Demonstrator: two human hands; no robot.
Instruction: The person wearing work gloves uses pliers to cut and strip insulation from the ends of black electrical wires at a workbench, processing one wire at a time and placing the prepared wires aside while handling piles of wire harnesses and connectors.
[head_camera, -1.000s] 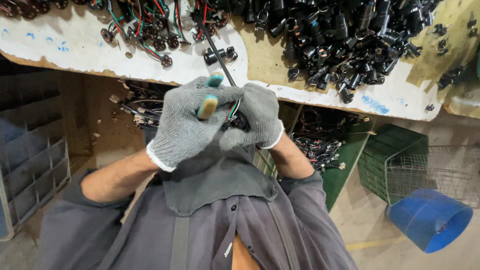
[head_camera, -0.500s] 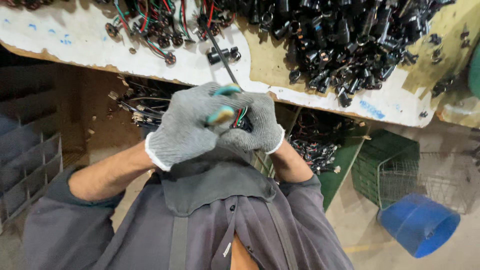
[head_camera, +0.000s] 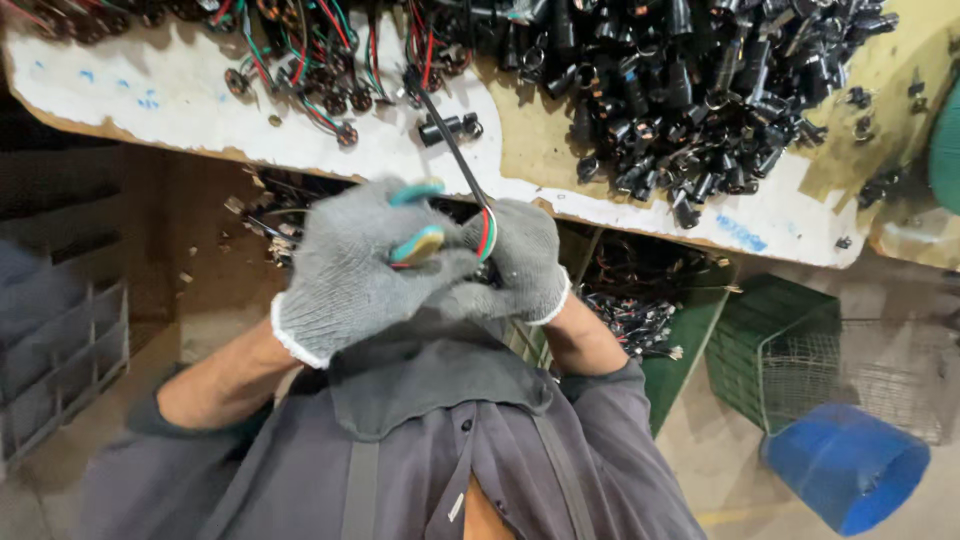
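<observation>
Gloved hands pressed together at frame centre, below the desk (head_camera: 200, 110).
Left hand (head_camera: 360, 265) grips green-handled pliers (head_camera: 418, 243); right hand (head_camera: 520, 260) pinches a wire (head_camera: 455, 150).

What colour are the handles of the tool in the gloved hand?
Teal and tan handles, gripped by the left hand; head view.

Beyond my work, black connectors (head_camera: 690, 90) heap on the bench; a green crate (head_camera: 765, 335) and blue bucket (head_camera: 845, 465) sit below

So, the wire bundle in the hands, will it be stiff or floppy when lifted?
Probably floppy: the red, green and black wire bundle bends sharply over the right hand. Likely light, since thin strands. The black sheathed part runs straight, perhaps only pulled taut.
</observation>
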